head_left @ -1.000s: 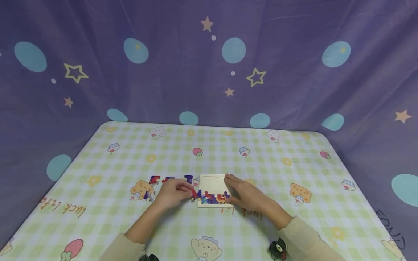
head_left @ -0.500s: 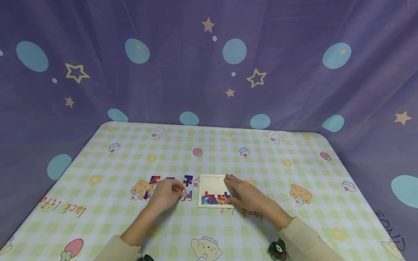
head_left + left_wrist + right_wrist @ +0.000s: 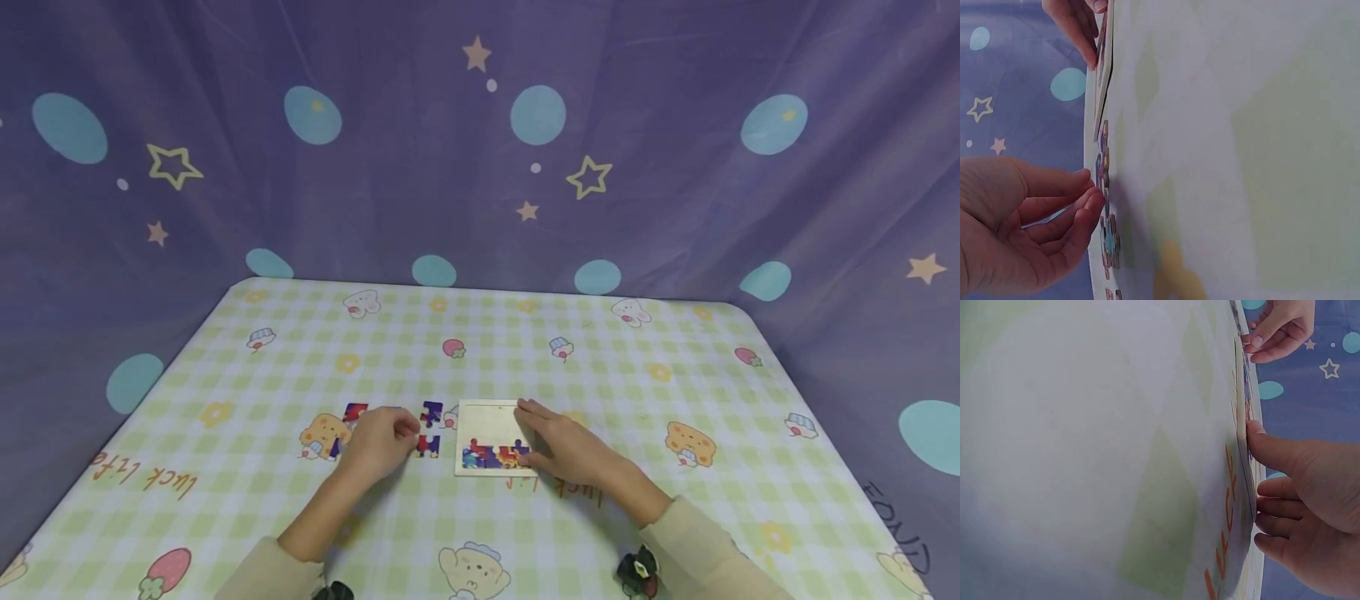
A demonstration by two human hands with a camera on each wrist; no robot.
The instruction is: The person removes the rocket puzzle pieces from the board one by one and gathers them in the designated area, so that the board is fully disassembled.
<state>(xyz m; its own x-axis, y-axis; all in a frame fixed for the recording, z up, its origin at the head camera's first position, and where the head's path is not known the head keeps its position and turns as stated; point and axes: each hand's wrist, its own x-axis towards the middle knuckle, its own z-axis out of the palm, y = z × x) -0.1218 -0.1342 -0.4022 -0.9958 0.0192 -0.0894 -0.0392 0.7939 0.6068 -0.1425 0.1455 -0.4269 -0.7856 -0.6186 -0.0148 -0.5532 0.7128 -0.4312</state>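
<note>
My left hand [image 3: 380, 442] is just left of a jigsaw piece [image 3: 429, 447] that lies on the tablecloth. Its fingers are loosely bent; in the left wrist view, the left hand [image 3: 1035, 231] shows nothing between thumb and fingertips. Above that piece lies a purple jigsaw piece [image 3: 431, 413], and a red one [image 3: 355, 412] lies farther left. Other pieces are partly hidden behind the left hand. My right hand [image 3: 566, 447] rests on the right side of a pale wooden puzzle tray [image 3: 491, 421], fingers extended along the edge. A row of joined pieces [image 3: 489, 457] fills the tray's near side.
The table [image 3: 480, 358] wears a green-and-white checked cloth with printed cartoons. A purple curtain [image 3: 420, 183] with stars hangs behind it and at both sides. Dark wrist devices [image 3: 637, 572] sit below the sleeves.
My left hand has drawn back leftward from the tray, and the jigsaw piece it held by the tray's left edge now lies on the cloth. The right hand stays in place.
</note>
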